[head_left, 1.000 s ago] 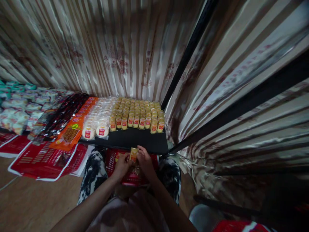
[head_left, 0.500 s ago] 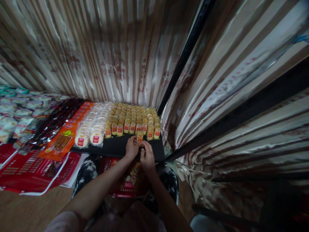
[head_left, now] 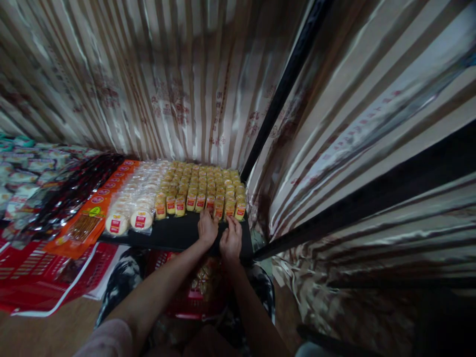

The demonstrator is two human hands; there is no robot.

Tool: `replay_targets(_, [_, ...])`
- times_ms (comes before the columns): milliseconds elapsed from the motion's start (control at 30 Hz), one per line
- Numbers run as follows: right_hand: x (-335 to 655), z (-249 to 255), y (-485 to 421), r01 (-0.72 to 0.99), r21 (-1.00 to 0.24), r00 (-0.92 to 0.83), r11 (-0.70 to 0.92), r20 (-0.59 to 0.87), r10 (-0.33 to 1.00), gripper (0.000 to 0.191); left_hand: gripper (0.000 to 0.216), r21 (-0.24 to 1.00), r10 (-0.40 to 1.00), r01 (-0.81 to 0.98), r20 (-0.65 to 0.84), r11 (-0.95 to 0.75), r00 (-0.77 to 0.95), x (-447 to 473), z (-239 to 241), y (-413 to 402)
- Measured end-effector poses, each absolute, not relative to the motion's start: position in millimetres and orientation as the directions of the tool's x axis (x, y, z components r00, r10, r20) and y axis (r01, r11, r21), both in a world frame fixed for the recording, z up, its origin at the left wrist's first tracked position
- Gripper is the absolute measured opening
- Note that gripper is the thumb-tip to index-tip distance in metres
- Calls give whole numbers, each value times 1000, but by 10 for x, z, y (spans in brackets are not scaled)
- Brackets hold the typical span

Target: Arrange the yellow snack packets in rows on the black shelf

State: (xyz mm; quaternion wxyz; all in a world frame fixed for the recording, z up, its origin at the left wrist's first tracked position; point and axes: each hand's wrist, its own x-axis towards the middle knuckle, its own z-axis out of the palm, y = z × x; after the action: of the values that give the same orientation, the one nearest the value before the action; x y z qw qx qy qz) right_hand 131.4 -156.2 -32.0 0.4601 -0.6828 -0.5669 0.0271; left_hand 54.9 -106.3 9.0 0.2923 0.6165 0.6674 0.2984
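Observation:
Rows of small wrapped yellow cakes (head_left: 201, 186) with red and yellow labels stand packed on a black shelf (head_left: 167, 233). At the front of the rows, one wrapped cake (head_left: 218, 210) sits between my two hands. My left hand (head_left: 208, 229) has its fingers bent and pinched at this cake's lower left side. On the other side, my right hand (head_left: 231, 240) has its fingertips against the cake's lower right, near the neighbouring packs. My fingers partly hide its bottom edge.
Round white crackers in clear wrap (head_left: 141, 219), an orange snack bag (head_left: 87, 223) and dark shiny packets (head_left: 85, 181) lie to the left. A red basket (head_left: 186, 316) with wrapped packs rests between my legs; another red basket (head_left: 37, 287) is at left. A black post (head_left: 275, 109) rises behind.
The wrapped cake has moved from in front of the rows back into the gap at the front. Both hands moved with it, and my right hand's fingers shifted right. The view shifted slightly.

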Motion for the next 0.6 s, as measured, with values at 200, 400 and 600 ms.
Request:
replay_targets(200, [1316,-366,-1548,751,-659,348,47,456,819,48,30,657,996,753,29,41,-79,562,8,-1077])
replay_targets(400, [1309,-369,-1546,747,-665,363,24,438,823,50,28,737,992,675,108,-41,-58,551,-59,-1123])
replay_targets(600, [1278,-366,-1542,750,-661,360,28,443,821,53,15,737,984,655,170,-168,60,540,-150,-1113])
